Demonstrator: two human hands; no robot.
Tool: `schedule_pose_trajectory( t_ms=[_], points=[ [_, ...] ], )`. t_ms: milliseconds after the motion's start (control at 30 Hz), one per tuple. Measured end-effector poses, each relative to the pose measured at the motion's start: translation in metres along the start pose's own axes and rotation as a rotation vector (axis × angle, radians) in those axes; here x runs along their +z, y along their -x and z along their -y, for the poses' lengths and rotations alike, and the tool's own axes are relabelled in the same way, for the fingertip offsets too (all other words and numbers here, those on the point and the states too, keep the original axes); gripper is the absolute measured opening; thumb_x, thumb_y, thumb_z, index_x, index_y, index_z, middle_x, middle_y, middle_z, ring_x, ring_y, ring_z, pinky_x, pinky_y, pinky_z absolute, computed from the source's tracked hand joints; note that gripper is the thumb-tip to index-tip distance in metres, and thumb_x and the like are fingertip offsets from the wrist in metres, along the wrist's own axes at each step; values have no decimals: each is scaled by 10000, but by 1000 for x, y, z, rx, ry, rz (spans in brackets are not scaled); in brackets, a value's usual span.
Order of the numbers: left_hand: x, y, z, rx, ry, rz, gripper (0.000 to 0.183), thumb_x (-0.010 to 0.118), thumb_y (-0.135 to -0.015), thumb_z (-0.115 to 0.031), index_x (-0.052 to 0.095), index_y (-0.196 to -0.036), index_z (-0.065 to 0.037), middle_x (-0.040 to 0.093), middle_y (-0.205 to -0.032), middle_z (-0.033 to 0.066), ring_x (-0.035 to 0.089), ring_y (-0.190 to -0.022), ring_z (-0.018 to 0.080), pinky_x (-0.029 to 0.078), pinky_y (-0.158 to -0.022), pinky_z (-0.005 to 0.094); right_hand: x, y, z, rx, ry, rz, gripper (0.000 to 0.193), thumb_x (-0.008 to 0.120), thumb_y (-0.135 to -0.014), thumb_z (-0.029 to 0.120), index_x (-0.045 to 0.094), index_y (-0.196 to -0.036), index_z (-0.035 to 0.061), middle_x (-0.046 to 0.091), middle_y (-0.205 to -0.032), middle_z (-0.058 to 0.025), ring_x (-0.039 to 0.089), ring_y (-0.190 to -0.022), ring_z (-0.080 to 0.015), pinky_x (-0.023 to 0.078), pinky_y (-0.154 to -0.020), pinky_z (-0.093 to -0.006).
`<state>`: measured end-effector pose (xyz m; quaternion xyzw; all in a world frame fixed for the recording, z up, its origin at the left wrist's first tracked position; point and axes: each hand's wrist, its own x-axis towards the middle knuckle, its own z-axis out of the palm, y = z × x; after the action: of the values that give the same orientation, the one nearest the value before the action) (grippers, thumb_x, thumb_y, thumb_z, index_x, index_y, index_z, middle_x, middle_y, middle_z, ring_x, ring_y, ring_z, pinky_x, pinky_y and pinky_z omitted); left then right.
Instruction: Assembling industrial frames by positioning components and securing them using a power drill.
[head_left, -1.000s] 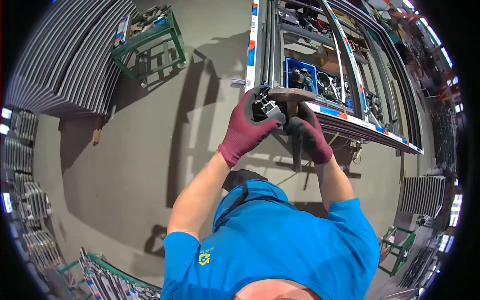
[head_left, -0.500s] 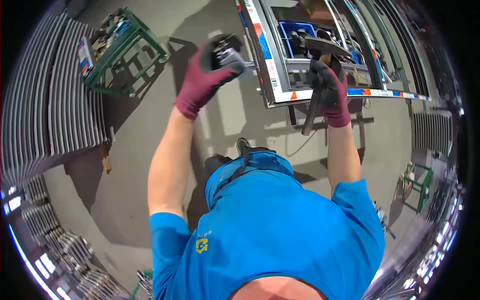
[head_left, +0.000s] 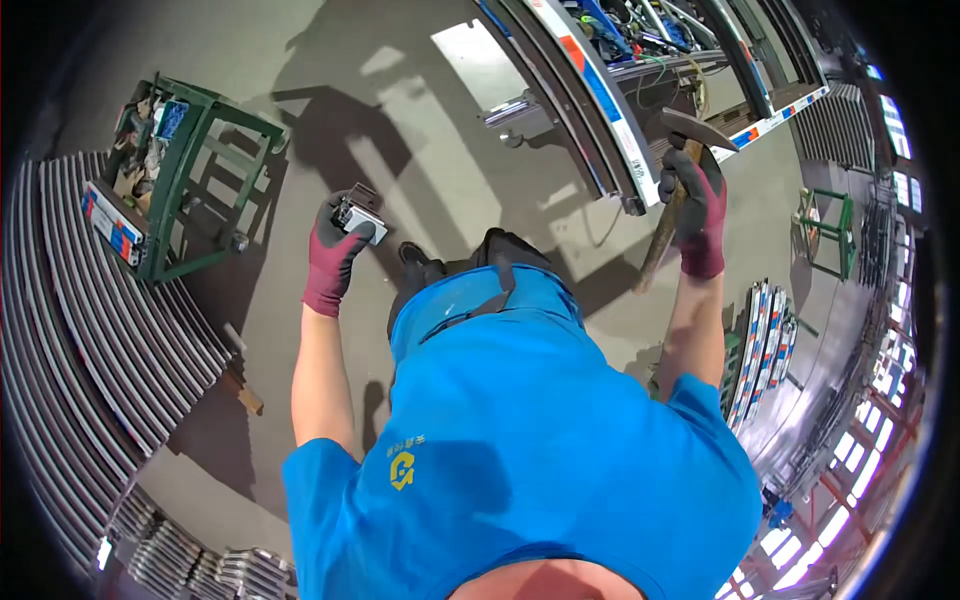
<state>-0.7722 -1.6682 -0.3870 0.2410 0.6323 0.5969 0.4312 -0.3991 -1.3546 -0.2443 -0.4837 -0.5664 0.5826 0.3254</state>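
Observation:
Gloved in black and maroon, my left hand [head_left: 336,250] is closed round small silver and dark metal fittings [head_left: 360,218], out over the floor left of my body. Their exact kind is not clear. My right hand [head_left: 703,215] grips a hammer [head_left: 664,235] by its wooden handle. The hammer's dark, curved head [head_left: 697,130] points up and away from me, and the handle slants down toward my body. In the picture the head overlaps the near edge of a large metal frame [head_left: 625,130] covered with printed protective film; whether they touch I cannot tell.
At the left stands a green cart [head_left: 180,190] loaded with parts, beside a long stack of metal profiles [head_left: 90,340]. Blue bins with tools [head_left: 610,35] lie beyond the frame. Wrapped profiles [head_left: 765,350] and another green stand [head_left: 830,235] are at the right.
My left hand has come away from the frame, back and to the left, still holding the fittings. The view has turned, and the frame now sits farther up and right. The right hand keeps the hammer.

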Motion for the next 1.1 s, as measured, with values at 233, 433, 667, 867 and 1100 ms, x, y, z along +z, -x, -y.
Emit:
schedule_pose_trajectory(
  t_ms=[233, 433, 667, 867, 1100],
  points=[
    [-69, -56, 7, -59, 22, -10, 595, 692, -860, -138, 579, -1432, -18, 678, -1257, 86, 662, -1123, 187, 545, -962, 340, 60, -5, -3, 75, 57, 30, 436, 678, -988, 257, 638, -1299, -47, 615, -910, -39, 562, -730, -116, 443, -652, -275],
    [-91, -134, -15, -75, -39, -25, 594, 731, -863, -137, 574, -1424, -23, 683, -1245, 92, 678, -1070, 191, 554, -936, 332, 112, -47, -8, 53, 106, -130, 229, 689, -973, 167, 707, -1087, -31, 661, -809, -36, 577, -669, -115, 440, -617, -265],
    [-81, -214, -94, -51, -73, 53, 651, 744, -818, -58, 542, -1436, -13, 677, -1259, 110, 686, -1100, 214, 559, -956, 344, 165, -160, 56, 121, -47, 62, 443, 701, -970, 146, 627, -1360, -49, 708, -956, -48, 625, -748, -111, 495, -661, -269],
    [-62, -308, -152, 24, -120, 221, 748, 812, -769, -95, 527, -1457, -25, 665, -1279, 83, 666, -1152, 210, 559, -986, 365, 175, -280, 83, -130, 370, 93, 587, 722, -1015, 282, 547, -1523, 45, 680, -993, 17, 547, -737, -61, 470, -655, -234],
    [-77, -463, -168, -96, -24, 377, 772, 855, -720, -21, 515, -1414, -39, 662, -1211, 92, 684, -1098, 196, 580, -970, 355, 282, -445, 164, -304, 906, 231, 478, 725, -998, 306, 620, -1406, 81, 721, -1084, -119, 668, -952, -260, 530, -829, -378]
  ],
)
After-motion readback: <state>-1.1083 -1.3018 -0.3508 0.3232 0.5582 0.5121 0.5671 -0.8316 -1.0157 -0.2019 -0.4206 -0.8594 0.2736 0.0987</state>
